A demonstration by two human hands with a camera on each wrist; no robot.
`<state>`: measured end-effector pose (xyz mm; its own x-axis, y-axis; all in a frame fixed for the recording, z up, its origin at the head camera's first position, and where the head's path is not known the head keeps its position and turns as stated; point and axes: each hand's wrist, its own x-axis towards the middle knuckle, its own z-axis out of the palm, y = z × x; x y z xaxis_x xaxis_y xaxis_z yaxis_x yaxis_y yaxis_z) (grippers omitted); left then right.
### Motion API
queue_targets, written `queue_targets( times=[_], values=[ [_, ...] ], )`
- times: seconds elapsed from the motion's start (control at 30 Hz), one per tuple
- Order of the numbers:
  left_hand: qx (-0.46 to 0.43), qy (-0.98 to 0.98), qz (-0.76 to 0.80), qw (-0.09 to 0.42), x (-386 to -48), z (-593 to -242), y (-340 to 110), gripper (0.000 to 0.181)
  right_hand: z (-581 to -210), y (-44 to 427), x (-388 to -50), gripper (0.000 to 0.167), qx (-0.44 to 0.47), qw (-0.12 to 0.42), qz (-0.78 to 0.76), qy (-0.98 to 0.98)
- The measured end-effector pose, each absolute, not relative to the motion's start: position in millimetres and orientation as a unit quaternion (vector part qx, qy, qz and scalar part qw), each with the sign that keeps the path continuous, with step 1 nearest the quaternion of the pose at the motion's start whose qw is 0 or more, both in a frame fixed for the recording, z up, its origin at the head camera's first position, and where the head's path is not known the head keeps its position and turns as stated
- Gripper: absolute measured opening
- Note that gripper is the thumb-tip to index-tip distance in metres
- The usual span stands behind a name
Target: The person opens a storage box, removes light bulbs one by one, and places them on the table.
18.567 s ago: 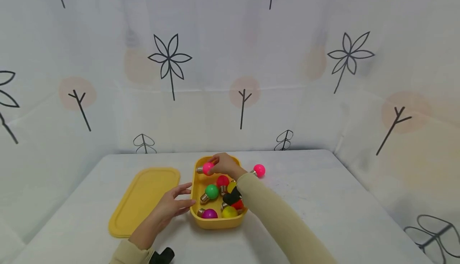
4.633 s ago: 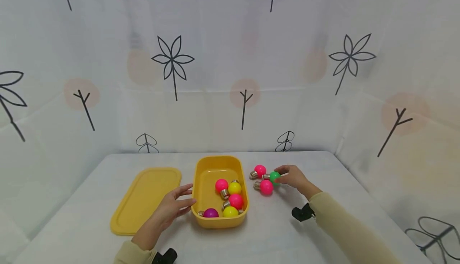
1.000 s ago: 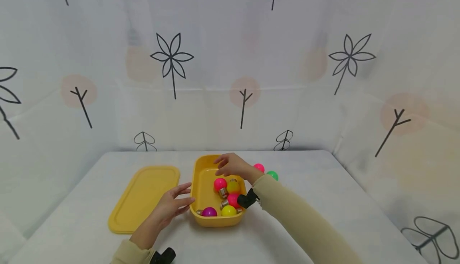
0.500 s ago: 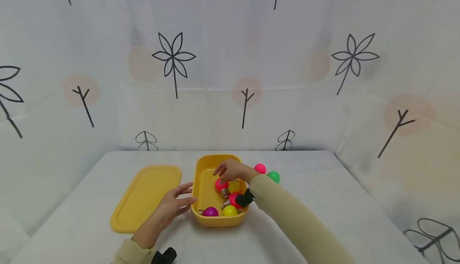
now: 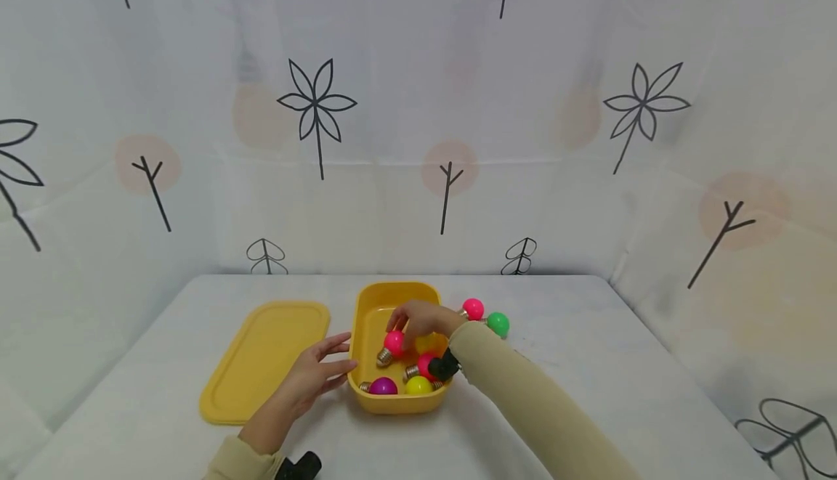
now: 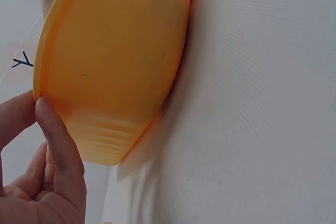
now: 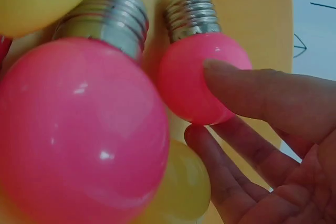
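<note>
My right hand (image 5: 425, 318) is inside the yellow box (image 5: 392, 404), with thumb and fingers round the glass of a pink bulb (image 5: 394, 342). The right wrist view shows the thumb of that hand (image 7: 310, 177) on the held pink bulb (image 7: 191, 85), its metal base pointing away. My left hand (image 5: 304, 382) touches the box's left rim with relaxed fingers. Seen from the left wrist, the fingertips of the left hand (image 6: 60, 182) meet the rim of the yellow box (image 6: 115, 40). Another pink bulb (image 5: 426, 365) lies nearby, partly hidden by the right wrist's camera.
In the box also lie a purple bulb (image 5: 383, 386), a yellow bulb (image 5: 418, 385) and another yellow one partly under my right hand. Right of the box are a pink bulb (image 5: 473, 309) and a green bulb (image 5: 498, 324). A yellow lid (image 5: 264, 364) lies left.
My right hand has come down into the box and taken hold of the pink bulb, which has shifted slightly left and turned. The left hand has stayed at the rim.
</note>
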<state>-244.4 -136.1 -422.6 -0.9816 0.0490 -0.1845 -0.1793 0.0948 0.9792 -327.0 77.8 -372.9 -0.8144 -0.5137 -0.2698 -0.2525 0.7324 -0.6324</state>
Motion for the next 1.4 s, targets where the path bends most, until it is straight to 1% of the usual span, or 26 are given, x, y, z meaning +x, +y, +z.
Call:
queue_targets(
  times=[0.17,0.4,0.6,0.73,0.93,1.03,1.23,1.4],
  values=[
    [-0.046,0.736,0.670,0.085,-243.9,-421.2,-137.1,0.056,-372.5,76.0,-326.0,0.025,-0.217,0.206,-0.302,0.905],
    [-0.042,0.735,0.672,0.081,-243.2,-420.6,-138.2,0.056,-362.3,79.0,-321.4,0.025,-0.208,0.187,-0.339,0.898],
    [-0.033,0.729,0.677,0.090,-241.6,-422.8,-137.0,0.056,-360.3,88.8,-318.5,0.028,-0.192,0.171,-0.362,0.896],
    [-0.033,0.730,0.677,0.087,-241.6,-422.3,-135.7,0.056,-361.2,96.5,-317.2,0.029,-0.181,0.155,-0.378,0.894],
    [-0.038,0.729,0.678,0.088,-241.7,-423.1,-136.2,0.057,-359.6,108.9,-305.7,0.033,-0.171,0.141,-0.414,0.883],
    [-0.042,0.726,0.681,0.089,-241.3,-424.9,-136.3,0.057,-361.1,115.9,-300.3,0.035,-0.164,0.124,-0.422,0.883],
    [-0.037,0.725,0.683,0.084,-241.0,-422.4,-135.6,0.055,-359.7,126.2,-293.7,0.034,-0.132,0.074,-0.434,0.888],
    [-0.032,0.722,0.686,0.084,-241.0,-421.6,-135.4,0.053,-357.0,135.5,-288.1,0.034,-0.115,0.053,-0.437,0.890]
  ],
)
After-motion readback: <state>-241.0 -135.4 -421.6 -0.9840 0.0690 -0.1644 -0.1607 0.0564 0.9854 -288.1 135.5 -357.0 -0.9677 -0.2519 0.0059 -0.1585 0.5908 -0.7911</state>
